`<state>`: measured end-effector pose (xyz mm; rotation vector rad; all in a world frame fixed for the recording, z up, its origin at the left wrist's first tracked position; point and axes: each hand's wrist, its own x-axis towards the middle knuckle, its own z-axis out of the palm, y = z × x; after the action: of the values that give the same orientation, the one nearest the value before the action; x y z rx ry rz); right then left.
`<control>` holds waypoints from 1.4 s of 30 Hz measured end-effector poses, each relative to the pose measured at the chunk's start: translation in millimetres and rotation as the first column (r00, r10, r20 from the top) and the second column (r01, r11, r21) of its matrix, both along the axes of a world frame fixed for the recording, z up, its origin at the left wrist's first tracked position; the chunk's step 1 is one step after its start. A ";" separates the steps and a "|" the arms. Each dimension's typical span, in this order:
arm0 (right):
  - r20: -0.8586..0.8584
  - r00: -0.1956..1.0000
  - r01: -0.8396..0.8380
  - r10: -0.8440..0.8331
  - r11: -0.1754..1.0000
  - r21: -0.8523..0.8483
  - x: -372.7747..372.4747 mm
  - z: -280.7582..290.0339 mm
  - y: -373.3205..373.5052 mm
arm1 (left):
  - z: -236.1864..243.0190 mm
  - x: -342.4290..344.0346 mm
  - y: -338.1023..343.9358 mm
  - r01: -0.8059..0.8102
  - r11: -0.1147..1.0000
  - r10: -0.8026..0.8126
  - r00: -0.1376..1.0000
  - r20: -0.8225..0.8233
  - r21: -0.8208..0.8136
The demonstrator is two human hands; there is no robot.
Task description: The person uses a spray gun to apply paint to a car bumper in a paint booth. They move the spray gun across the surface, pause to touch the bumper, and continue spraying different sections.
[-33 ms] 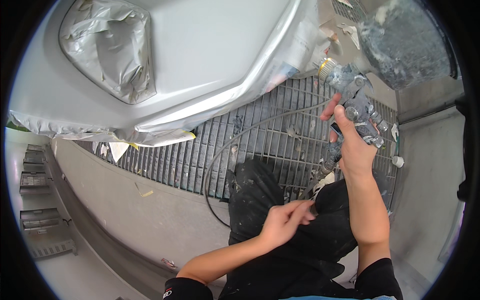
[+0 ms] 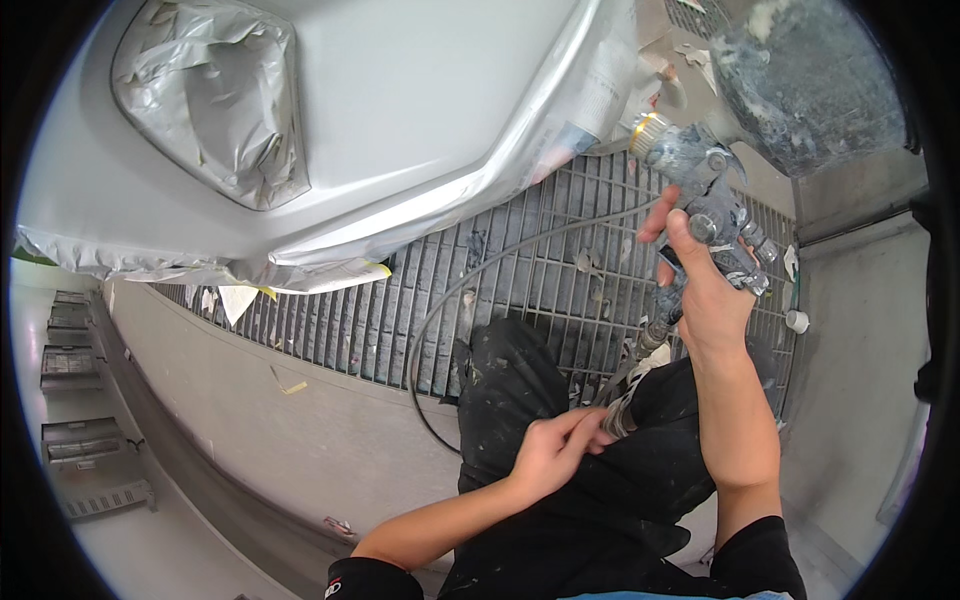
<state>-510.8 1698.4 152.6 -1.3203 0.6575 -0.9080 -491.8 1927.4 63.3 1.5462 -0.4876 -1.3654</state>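
Observation:
My right hand [image 2: 712, 300] grips a paint-smeared spray gun [image 2: 700, 195], its yellow-marked nozzle pointing up and left toward a silver-grey car body panel [image 2: 420, 110]. The thumb lies along the gun's back, and one or two fingers stick out in front. A stained grey cup [image 2: 810, 90] beside the gun appears to join its top. From the handle a hose [image 2: 612, 388] runs down to my left hand [image 2: 555, 452]. That hand is closed above my lap, fingers pinched around the hose; the fingertips are partly hidden.
Crumpled masking film [image 2: 225, 110] covers an opening in the panel, and masking paper [image 2: 340, 275] hangs along its lower edge. Below lies a metal floor grating [image 2: 510, 270] with paint scraps. The hose [image 2: 420, 330] loops over it. A white cap [image 2: 796, 321] lies near the right wall.
My left hand has shifted slightly left and down along the hose. The right hand and spray gun stay almost in place.

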 end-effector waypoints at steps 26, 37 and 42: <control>-0.019 0.999 0.033 -0.030 0.984 0.174 8.2 -1.4 -10.5 | -94.7 -15.7 83.9 -0.057 0.976 0.074 0.995 -0.072 0.209; 0.100 0.944 -0.327 0.313 0.926 0.188 25.9 2.5 -10.5 | -98.5 -19.6 83.0 -0.102 0.971 0.107 0.994 -0.012 0.216; 0.062 0.996 -0.076 0.067 0.985 0.154 -8.4 -3.8 -39.0 | -102.2 -24.0 78.3 -0.130 0.961 0.117 0.991 0.067 0.242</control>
<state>-519.2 1659.4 148.8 -1.1671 0.6205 -0.8169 -515.9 2005.7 -38.9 1.7867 -0.2542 -1.3295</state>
